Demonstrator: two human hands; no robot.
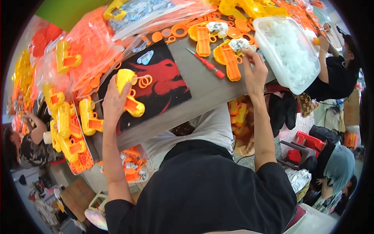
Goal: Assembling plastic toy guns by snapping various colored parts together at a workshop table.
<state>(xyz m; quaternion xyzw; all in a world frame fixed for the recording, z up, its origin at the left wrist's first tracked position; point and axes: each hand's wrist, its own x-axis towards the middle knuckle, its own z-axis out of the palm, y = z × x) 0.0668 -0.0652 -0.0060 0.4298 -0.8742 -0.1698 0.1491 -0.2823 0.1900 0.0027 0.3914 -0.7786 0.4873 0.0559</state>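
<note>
My left hand is wrapped round a yellow toy gun over the left part of a black and red mat. A thin pale rod sticks out from the gun's upper end, beside several small orange rings. My right hand reaches to the far right with its fingertips pinched at an open toy gun half with an orange grip. White parts sit in that half; what the fingertips hold is hidden. A similar open half lies to its left, and a red screwdriver is nearer me.
A white tub of translucent pieces stands at the right. Yellow toy guns pile up on the left, near bags of orange parts. A blue-white piece lies on the mat. Other people sit at both sides.
</note>
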